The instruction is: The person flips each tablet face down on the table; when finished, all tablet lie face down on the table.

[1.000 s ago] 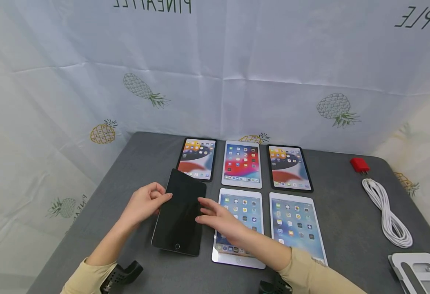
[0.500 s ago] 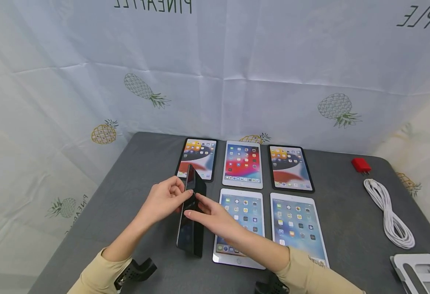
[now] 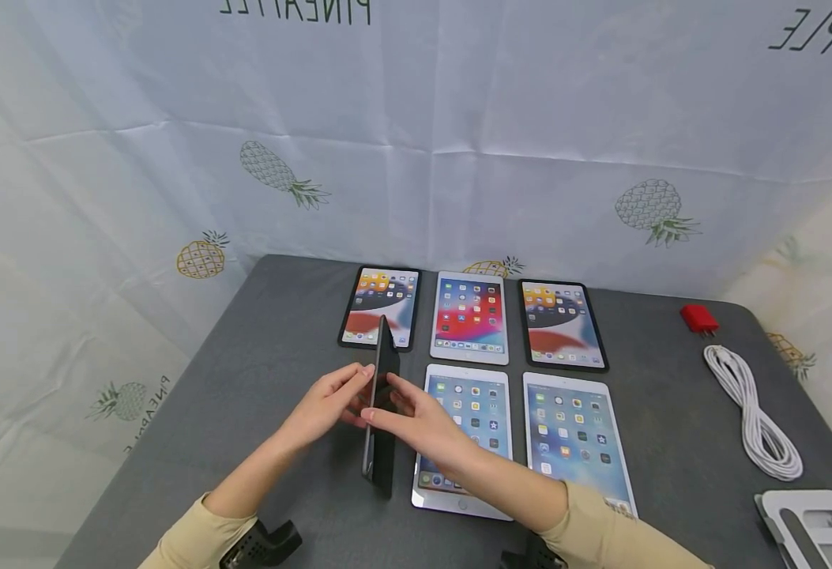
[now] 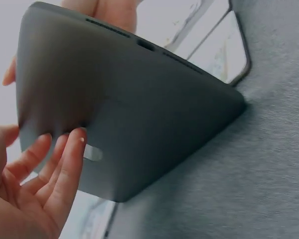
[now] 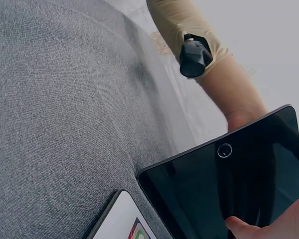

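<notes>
A dark tablet (image 3: 383,446) stands tilted up on its long edge on the left half of the table. My left hand (image 3: 326,403) holds it from the left, fingertips on the plain grey back, as the left wrist view shows. From the other side my right hand (image 3: 419,419) grips it near the upper edge, its thumb on the black screen (image 5: 189,184) in the right wrist view. The screen is dark, with a round home button. Just under my right forearm lies a white tablet (image 3: 483,387) with its screen lit.
Behind are two black-framed tablets (image 3: 385,296) (image 3: 558,316) and a white one (image 3: 468,316) between them, all lit. Another white tablet (image 3: 575,427) lies front right. Along the right side are a red plug adapter (image 3: 698,318), a coiled white cable (image 3: 750,411) and a white stand (image 3: 817,525).
The dark tablet has turned from lying tilted with its screen towards me to standing on its long edge, screen facing right. My left hand has moved right with it; the right hand has closed onto it.
</notes>
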{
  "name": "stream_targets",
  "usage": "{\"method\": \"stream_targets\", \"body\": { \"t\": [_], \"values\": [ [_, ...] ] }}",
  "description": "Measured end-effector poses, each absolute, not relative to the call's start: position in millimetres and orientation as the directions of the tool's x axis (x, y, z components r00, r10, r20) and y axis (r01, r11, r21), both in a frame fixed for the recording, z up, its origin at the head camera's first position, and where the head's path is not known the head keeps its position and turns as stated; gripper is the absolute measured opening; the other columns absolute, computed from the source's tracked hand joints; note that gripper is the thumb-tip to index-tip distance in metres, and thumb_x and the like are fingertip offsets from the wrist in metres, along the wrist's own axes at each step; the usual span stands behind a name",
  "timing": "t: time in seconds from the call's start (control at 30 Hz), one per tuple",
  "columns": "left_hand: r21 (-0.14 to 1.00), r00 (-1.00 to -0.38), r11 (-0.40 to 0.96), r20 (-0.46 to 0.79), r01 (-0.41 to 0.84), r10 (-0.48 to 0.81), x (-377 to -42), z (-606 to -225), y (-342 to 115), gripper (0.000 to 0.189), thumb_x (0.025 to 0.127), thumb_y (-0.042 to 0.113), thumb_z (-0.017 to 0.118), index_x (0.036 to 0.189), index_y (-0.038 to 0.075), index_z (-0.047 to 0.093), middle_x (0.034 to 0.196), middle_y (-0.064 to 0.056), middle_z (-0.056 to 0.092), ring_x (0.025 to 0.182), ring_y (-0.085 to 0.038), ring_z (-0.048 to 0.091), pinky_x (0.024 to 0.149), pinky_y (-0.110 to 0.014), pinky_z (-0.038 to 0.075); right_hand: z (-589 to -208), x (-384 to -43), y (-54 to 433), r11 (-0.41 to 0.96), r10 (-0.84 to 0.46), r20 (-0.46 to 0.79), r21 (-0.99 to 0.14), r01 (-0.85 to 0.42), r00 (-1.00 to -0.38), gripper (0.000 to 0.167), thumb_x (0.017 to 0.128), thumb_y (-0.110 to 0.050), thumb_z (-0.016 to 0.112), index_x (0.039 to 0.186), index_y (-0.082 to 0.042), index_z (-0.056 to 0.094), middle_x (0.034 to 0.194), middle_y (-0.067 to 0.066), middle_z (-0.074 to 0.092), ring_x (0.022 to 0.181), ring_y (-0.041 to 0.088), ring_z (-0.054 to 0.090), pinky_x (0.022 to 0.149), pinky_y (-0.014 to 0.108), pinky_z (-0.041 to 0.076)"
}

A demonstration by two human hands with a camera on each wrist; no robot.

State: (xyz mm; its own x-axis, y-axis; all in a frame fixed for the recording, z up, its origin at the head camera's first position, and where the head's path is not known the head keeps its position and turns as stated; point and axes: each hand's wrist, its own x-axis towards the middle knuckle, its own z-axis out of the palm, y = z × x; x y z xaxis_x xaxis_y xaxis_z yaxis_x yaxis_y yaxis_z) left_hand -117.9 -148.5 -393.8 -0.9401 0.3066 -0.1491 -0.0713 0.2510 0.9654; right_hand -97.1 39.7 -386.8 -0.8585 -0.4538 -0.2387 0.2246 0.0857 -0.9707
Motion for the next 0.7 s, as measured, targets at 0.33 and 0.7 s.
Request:
{"method": "stream_targets", "body": {
  "t": [0.33, 0.7],
  "values": [
    [0.954, -0.848, 0.238, -0.275, -0.182, 0.452, -117.8, -424.1, -157.7, 0.053, 0.105, 0.034, 0.045, 0.134, -0.01, 0.046, 0.124, -0.02, 0.054, 0.112, -0.028, 0.057, 0.092, -0.045, 0.051, -385.0, -95.7, 42.3, 0.045, -0.445, -0.261, -0.962, 0.27, -0.857, 0.075, 0.092, -0.031, 0.065, 0.152, -0.003, 0.029, 0.153, 0.021, 0.032, 0.137, 0.037, 0.037, 0.107, 0.061, 0.03],
    [0.955, -0.834, 0.243, -0.269, -0.168, 0.482, -113.9, -430.7, -151.2, 0.058, 0.104, 0.034, 0.045, 0.14, -0.012, 0.041, 0.139, -0.025, 0.048, 0.126, -0.035, 0.048, 0.097, -0.045, 0.048, -378.4, -93.7, 46.6, -0.023, -0.416, -0.257, -0.956, 0.292, -0.873, 0.071, 0.09, -0.019, 0.06, 0.15, 0.002, 0.029, 0.152, 0.022, 0.032, 0.123, 0.03, 0.051, 0.103, 0.049, 0.042]
  ]
}}
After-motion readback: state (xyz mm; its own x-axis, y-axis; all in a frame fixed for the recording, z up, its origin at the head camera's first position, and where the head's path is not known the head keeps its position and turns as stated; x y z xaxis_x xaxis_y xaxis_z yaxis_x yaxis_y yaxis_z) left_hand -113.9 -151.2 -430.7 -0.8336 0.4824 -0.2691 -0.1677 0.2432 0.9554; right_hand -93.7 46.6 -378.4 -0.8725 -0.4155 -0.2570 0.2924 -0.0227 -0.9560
